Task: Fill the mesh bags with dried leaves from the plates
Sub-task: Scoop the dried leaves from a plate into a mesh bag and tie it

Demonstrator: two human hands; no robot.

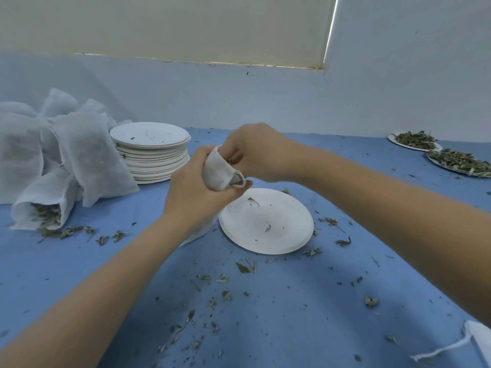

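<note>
Leaf-strewn blue tabletop, pale wall

We saw a soft, even, fairly bright light over the blue table, with no hard glare on it. Above the table, a thin bright strip of daylight leaked along the edge of the window blind. Faint, diffuse shadows lay on the table beneath the forearms. The wide lens bowed the table's far edge, and the forearms looked stretched and slightly soft at the lower corners.
</note>
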